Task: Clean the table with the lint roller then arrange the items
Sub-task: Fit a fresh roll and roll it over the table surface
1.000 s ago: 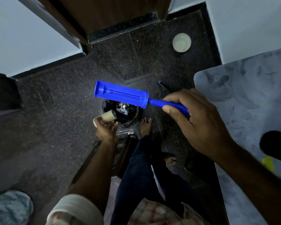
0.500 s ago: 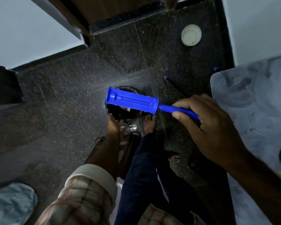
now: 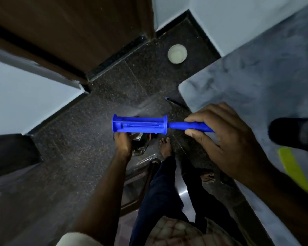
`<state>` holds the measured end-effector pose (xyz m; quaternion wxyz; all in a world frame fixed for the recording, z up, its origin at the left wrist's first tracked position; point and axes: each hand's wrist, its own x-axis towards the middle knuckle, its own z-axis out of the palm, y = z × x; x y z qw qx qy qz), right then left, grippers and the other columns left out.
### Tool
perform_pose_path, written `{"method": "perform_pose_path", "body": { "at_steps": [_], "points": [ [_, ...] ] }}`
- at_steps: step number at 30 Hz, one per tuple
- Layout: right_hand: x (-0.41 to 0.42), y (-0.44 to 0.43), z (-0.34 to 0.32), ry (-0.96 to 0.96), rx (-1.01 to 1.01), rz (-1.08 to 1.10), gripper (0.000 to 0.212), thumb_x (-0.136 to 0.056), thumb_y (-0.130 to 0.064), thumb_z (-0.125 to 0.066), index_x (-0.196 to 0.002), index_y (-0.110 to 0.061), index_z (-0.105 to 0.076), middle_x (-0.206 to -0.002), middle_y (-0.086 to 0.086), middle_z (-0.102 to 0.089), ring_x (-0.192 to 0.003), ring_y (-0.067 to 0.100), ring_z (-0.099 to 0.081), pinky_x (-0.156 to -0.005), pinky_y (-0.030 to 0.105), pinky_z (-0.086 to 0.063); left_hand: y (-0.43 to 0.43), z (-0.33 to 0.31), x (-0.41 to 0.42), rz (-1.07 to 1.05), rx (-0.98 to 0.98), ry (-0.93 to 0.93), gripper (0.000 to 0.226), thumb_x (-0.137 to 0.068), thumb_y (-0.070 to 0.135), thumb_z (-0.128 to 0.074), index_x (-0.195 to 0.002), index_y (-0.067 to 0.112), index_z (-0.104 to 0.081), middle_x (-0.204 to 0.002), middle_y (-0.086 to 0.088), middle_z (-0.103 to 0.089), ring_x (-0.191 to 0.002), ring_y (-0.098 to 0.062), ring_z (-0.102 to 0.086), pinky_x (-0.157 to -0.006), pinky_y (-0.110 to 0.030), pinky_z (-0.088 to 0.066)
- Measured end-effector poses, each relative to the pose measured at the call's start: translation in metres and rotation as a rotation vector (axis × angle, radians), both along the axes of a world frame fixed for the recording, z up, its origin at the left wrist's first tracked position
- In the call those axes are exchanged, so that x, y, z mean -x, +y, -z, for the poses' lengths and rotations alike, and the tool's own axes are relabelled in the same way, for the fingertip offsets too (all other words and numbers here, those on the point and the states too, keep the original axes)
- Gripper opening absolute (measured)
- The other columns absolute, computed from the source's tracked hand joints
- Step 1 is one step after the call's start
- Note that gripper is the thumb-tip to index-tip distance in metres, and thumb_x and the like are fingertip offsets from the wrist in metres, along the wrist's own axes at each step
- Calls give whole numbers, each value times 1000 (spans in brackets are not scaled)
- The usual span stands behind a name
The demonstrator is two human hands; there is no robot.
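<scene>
Since a second ago, the left hand (image 3: 122,142) has let go of the cardboard core and is now reaching down at the dark bin (image 3: 140,144), while the lint roller (image 3: 140,124) has levelled out to lie nearly horizontal.

Going from left to right: a pale wall and a dark wooden door are framing the speckled dark floor (image 3: 78,130). The left hand is hovering low over the bin's rim, seen from its back, partly behind the roller head — whether its fingers are curled on anything cannot be told. Above it the blue roller is hanging in the air, its bare spindle pointing left with no paper roll on it. A bare foot (image 3: 164,144) is standing just beside the bin. Farther back, a small round white lid (image 3: 177,53) is lying on the floor near the wall corner, and a pen (image 3: 173,102) is lying close to the table's corner. The right hand (image 3: 226,139) is gripping the roller's handle, fingers wrapped around it and thumb pressing underneath — held over the edge of the grey table (image 3: 256,86). On the table's far right a black object (image 3: 295,134) and something yellow-green (image 3: 292,169) are sitting.
</scene>
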<state>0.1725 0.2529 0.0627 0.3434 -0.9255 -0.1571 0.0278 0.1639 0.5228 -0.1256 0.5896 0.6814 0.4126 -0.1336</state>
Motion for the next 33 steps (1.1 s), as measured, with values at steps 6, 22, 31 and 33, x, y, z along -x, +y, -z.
{"method": "perform_pose_path", "body": {
  "at_steps": [6,22,31,33],
  "points": [
    [47,-66,-40,-57,-47,128,14,-95,-19,-72,-105,-10,-71,-99,-1,-64,-93,21,-56,-85,38,-48,-66,-92,-5,146,-17,-239,30,-94,32,-56,-114,16,-71,-90,11,-82,-86,-3,-76,-79,-21,-60],
    [254,-256,-120,-279,-7,800,14,-95,-24,-70,-104,-13,-73,-103,-6,-65,-99,14,-57,-92,19,-41,-365,-229,38,1133,273,-690,17,-103,1,-51,-107,-1,-67,-81,-7,-72,-72,-7,-69,-70,-19,-56],
    [370,-302,-127,-334,52,1144,18,-93,-21,-74,-109,-11,-74,-106,-1,-68,-101,16,-60,-95,25,-46,-562,-223,150,1661,377,-653,25,-93,9,-53,-106,19,-72,-89,-1,-73,-82,-14,-68,-68,-33,-53],
    [386,-309,-124,-328,53,1201,20,-92,-21,-75,-109,-11,-74,-108,-1,-68,-102,16,-61,-95,26,-47,-588,-214,170,1749,338,-782,23,-91,9,-61,-110,15,-72,-97,-1,-76,-85,-8,-68,-72,-32,-57]
  ]
}}
